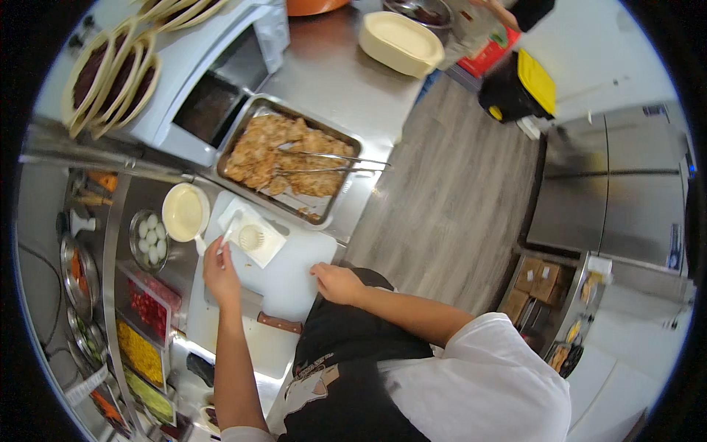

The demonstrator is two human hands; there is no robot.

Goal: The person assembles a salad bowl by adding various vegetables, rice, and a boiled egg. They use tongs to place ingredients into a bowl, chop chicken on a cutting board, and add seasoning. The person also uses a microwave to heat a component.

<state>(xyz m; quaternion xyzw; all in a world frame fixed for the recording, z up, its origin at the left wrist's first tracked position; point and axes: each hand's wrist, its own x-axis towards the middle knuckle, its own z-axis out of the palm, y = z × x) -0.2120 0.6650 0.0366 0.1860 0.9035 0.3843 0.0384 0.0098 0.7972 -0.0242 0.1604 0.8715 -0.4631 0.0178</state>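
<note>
A white plastic egg slicer [264,242] with a round slotted hollow lies on the white cutting board [301,257]. My left hand [221,271] is at its left edge, thumb and fingers pinching a thin white part there. Over the board's right edge, my right hand [338,283] has its fingers curled, with nothing visible in them. Between my hands and closer to my body rests a cleaver [280,322] with a wooden handle, its blade partly behind my left wrist. A cream pan [185,212] stands beyond my left hand, its handle reaching toward my fingers.
A metal tray [359,145] of browned cooked meat holds tongs [337,160]. Peeled eggs fill a bowl [149,241] on the left, near containers of red [148,309] and yellow [139,351] chopped food. A co-worker's arm [505,14] shows at the top, near a yellow-lidded bin [536,83].
</note>
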